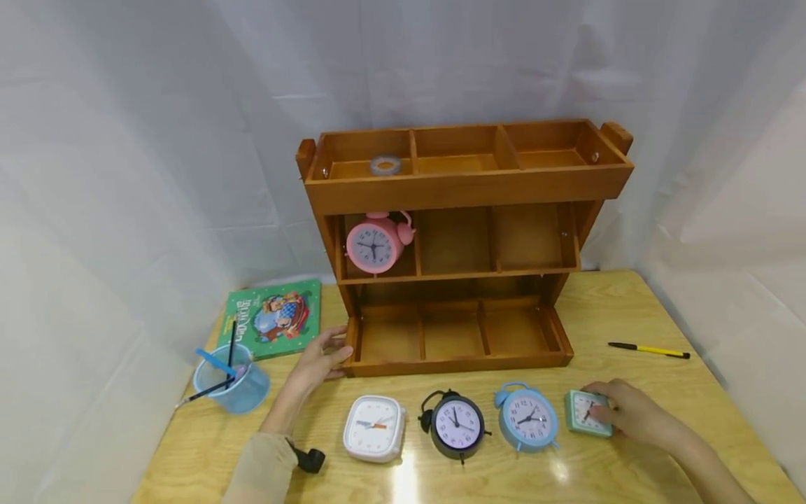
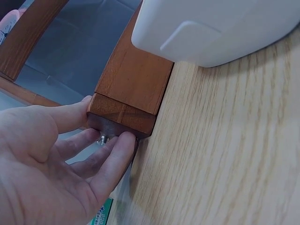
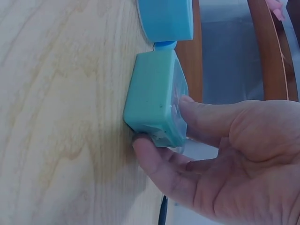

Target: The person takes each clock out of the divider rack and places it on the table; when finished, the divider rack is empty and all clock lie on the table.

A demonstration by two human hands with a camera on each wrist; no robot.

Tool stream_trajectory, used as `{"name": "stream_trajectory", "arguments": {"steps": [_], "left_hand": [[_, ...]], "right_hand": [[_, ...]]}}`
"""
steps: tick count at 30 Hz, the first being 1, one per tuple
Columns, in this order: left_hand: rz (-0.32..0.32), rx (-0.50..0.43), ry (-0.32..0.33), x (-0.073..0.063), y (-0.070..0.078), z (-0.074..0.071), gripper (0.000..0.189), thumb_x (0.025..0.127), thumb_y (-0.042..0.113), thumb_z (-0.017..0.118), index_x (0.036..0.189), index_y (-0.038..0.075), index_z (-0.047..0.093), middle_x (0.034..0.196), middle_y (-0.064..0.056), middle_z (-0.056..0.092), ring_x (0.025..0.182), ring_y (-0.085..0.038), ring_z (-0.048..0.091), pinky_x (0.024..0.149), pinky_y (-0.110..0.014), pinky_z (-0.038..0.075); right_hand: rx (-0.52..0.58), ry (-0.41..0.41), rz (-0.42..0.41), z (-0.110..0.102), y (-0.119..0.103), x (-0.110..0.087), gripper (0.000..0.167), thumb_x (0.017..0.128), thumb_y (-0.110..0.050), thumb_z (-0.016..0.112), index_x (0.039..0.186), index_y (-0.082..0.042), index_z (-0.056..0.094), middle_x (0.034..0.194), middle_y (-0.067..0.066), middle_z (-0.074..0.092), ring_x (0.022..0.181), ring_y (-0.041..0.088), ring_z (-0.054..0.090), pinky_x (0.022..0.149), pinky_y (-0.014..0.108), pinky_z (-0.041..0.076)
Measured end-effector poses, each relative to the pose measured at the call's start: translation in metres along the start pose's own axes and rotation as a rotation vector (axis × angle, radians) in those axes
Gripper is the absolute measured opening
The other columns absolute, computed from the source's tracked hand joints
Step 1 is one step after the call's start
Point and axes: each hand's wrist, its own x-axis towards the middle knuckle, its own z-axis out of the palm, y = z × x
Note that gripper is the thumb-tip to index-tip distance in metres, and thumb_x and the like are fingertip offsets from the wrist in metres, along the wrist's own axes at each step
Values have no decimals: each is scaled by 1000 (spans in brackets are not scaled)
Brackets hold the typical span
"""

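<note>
My right hand (image 1: 636,413) holds a small mint-green square clock (image 1: 588,413) at the right of the table. Its thumb lies on the clock's face, and the fingers are at the side, as the right wrist view shows. My left hand (image 1: 319,360) grips the lower left front corner of a brown wooden shelf (image 1: 460,365), thumb and fingers on either side of the corner. To the left of the green clock stand a blue alarm clock (image 1: 529,420), a black alarm clock (image 1: 457,425) and a white square clock (image 1: 374,428). A pink alarm clock (image 1: 374,245) sits in the middle tier's left compartment.
A roll of tape (image 1: 385,165) lies in the top tier's left compartment. Left of the shelf are a green book (image 1: 283,318) and a blue pen cup (image 1: 242,392) with several sticks in it. A yellow and black pen (image 1: 651,350) lies at the right.
</note>
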Motion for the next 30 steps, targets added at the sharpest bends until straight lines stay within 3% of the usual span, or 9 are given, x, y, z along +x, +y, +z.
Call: {"name": "stream_trajectory", "arguments": {"steps": [6, 13, 17, 20, 23, 26, 28, 30], "left_hand": [[7, 0, 3, -1, 1, 1, 56, 107, 10, 61, 158, 0, 41, 149, -35, 48, 121, -37, 64, 85, -44, 66], [11, -3, 10, -1, 0, 2, 56, 106, 9, 61, 157, -2, 41, 149, -36, 48, 118, -34, 65, 85, -44, 66], [17, -7, 15, -1, -1, 3, 55, 106, 8, 61, 156, -3, 42, 147, -37, 48, 118, -35, 64, 85, -46, 66], [15, -2, 23, -2, 0, 3, 55, 106, 7, 61, 156, -3, 42, 147, -37, 49, 118, -35, 65, 85, -46, 66], [11, 2, 24, -2, 0, 3, 54, 106, 8, 60, 156, -2, 42, 148, -36, 49, 118, -35, 65, 85, -45, 66], [9, 5, 23, -2, 0, 3, 54, 106, 8, 60, 156, -2, 42, 148, -36, 48, 119, -37, 65, 86, -45, 66], [10, 6, 23, -2, 0, 4, 54, 107, 8, 60, 157, -2, 41, 149, -37, 48, 121, -39, 64, 86, -46, 66], [13, 5, 23, -2, 0, 5, 54, 107, 8, 60, 156, -3, 41, 149, -37, 47, 122, -41, 64, 87, -48, 66]], "right_hand": [[-71, 30, -5, 0, 3, 0, 44, 102, -19, 67, 138, 5, 61, 116, 15, 65, 94, 19, 54, 79, 32, 50], [-107, 60, -33, -1, 1, -5, 43, 103, -19, 66, 139, 4, 62, 116, 14, 64, 96, 18, 56, 76, 28, 50], [-147, 136, -54, -3, -7, -11, 42, 105, -21, 65, 140, 2, 62, 118, 15, 62, 98, 20, 59, 75, 31, 54], [-247, 261, -98, 0, -20, -12, 40, 103, -23, 68, 137, -1, 65, 116, 15, 63, 96, 19, 62, 72, 32, 55], [-376, 460, -214, 8, -39, -8, 40, 96, -21, 78, 131, -4, 69, 110, 11, 64, 90, 17, 60, 66, 30, 52], [-465, 663, -408, 16, -63, 4, 44, 89, -16, 83, 130, -6, 70, 109, 12, 65, 92, 22, 61, 67, 35, 54], [-497, 754, -551, 20, -80, 17, 41, 98, -26, 76, 133, -6, 68, 113, 13, 65, 98, 26, 61, 74, 40, 56], [-520, 771, -669, 21, -99, 30, 46, 106, -37, 64, 141, -7, 64, 123, 16, 64, 108, 31, 61, 83, 45, 57]]}}
